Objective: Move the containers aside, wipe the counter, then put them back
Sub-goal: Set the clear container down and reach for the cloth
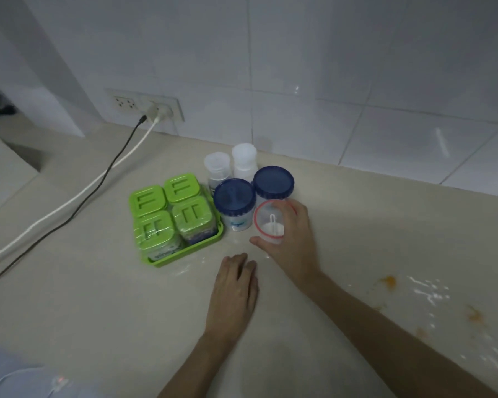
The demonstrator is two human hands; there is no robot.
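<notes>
Right hand (289, 239) wraps the red-rimmed clear jar (266, 222) around its sides; light, rigid, slick plastic. Left hand (233, 294) rests flat and empty on the tabletop (98, 297) nearby.

I see right hand (292, 239) curled round red-rimmed jar (268, 222), thumb at its near side; left hand (233, 291) flat on counter (98, 297), fingertips just short of jar.

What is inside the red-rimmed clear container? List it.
Inside the red-rimmed container: white powder at the bottom and a white scoop standing in it. The right hand covers its right side, so anything there is hidden.
</notes>
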